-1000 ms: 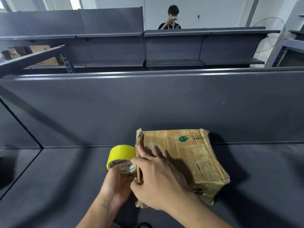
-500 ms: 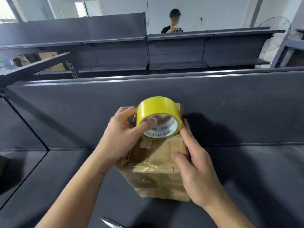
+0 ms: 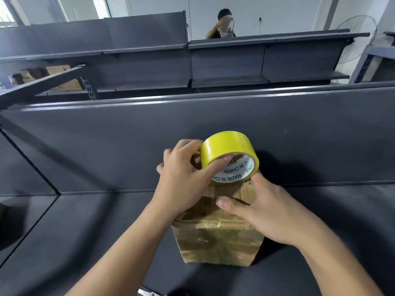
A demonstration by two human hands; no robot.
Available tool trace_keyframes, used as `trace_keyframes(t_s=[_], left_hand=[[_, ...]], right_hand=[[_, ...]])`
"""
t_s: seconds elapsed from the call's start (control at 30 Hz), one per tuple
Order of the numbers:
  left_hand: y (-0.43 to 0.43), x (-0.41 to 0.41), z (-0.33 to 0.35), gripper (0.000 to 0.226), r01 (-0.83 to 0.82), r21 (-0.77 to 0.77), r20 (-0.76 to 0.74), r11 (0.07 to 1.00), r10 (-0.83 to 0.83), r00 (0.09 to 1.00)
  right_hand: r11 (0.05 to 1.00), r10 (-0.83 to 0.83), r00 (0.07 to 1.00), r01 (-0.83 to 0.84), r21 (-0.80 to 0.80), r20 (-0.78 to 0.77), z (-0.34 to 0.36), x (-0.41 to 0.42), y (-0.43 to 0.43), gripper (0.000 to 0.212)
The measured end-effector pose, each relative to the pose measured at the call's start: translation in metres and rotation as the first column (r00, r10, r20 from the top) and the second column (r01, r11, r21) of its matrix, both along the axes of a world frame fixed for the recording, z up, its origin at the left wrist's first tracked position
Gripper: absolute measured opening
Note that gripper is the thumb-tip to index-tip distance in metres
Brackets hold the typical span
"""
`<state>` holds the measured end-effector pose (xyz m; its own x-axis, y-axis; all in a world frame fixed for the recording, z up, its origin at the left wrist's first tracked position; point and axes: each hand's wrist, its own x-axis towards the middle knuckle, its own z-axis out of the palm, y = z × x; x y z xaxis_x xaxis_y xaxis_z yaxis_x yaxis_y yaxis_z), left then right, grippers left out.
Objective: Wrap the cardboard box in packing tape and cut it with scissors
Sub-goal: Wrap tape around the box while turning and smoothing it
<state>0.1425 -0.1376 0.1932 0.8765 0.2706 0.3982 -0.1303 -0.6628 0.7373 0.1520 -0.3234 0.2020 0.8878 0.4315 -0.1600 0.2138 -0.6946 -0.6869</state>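
Observation:
A worn cardboard box (image 3: 215, 242), covered in old clear tape, stands on end on the dark shelf (image 3: 85, 242). My left hand (image 3: 183, 180) grips a yellow roll of packing tape (image 3: 226, 150) at the box's upper far edge, thumb inside the core. My right hand (image 3: 265, 212) holds the box's upper right side, thumb across the near face and fingers on the right side. A metal tip of what look like scissors (image 3: 147, 292) shows at the bottom edge.
A dark back panel (image 3: 213, 135) rises right behind the box. More dark shelving (image 3: 235, 67) stands beyond it, with cardboard boxes (image 3: 64, 82) at the left. A person (image 3: 223, 24) stands far back, and a fan (image 3: 357, 37) is at the right.
The box went from lying flat to standing on end. My left hand carried the tape roll from beside the box up to its top edge, then slightly rightward. My right hand shifted to the right side.

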Motion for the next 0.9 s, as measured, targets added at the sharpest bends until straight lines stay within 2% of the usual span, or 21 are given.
trace_keyframes(t_s=[0.1,0.2,0.33,0.5,0.6,0.73,0.9], left_hand=[[0.002,0.005,0.000,0.030,0.141,-0.031,0.067,0.989,-0.139,0.988],[0.003,0.010,0.001,0.042,0.212,0.009,0.113,0.977,-0.211,0.971],[0.006,0.021,0.010,0.059,0.308,-0.009,0.138,0.951,-0.304,0.943],[0.019,0.027,0.032,0.048,0.337,0.003,0.250,0.941,-0.327,0.911],[0.041,0.021,0.044,0.048,0.320,0.151,0.203,0.935,-0.347,0.916],[0.061,0.010,0.055,0.047,0.296,0.394,0.131,0.870,-0.373,0.919],[0.067,0.001,0.067,0.049,0.310,0.535,0.057,0.786,-0.399,0.915]], right_hand=[[0.982,-0.005,0.997,0.018,-0.188,0.074,0.000,-0.001,0.003,0.077],[0.951,-0.016,0.992,0.055,-0.303,0.128,0.000,-0.002,0.004,0.088],[0.931,0.010,0.985,0.053,-0.361,0.170,-0.002,-0.004,0.005,0.093],[0.919,0.027,0.986,0.040,-0.393,0.162,0.000,-0.005,0.003,0.099],[0.917,0.032,0.984,0.040,-0.397,0.172,-0.001,-0.006,0.003,0.102],[0.912,0.051,0.984,0.023,-0.410,0.169,-0.003,-0.005,0.002,0.100],[0.890,0.083,0.982,0.003,-0.456,0.168,-0.001,-0.006,0.002,0.098]])
